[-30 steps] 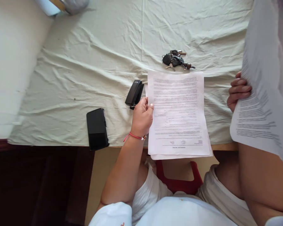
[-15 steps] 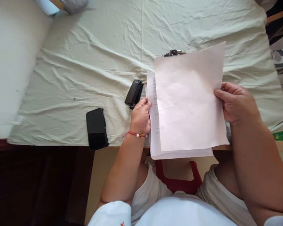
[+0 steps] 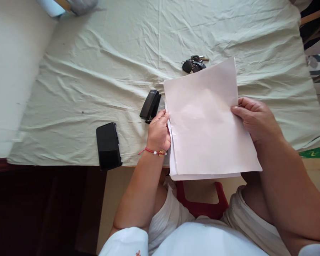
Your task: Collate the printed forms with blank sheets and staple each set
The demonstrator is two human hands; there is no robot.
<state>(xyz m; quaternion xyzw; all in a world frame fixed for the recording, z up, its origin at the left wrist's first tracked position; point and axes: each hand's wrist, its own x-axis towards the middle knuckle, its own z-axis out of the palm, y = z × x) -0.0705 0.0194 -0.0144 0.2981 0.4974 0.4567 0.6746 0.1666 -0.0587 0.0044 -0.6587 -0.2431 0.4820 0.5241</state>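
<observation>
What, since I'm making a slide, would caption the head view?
Left hand gripping the lower papers, right hand holding the top sheet, black phone and keys lying on the tablecloth.

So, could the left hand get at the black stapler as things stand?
Probably yes: the left hand is close beside the black stapler, with nothing visible between them, though it would likely have to let go of the papers first.

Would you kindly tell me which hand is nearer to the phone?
Left. The left hand is to the right of the phone, with cloth between them; the right hand is farther right, at the right edge of the paper.
</observation>
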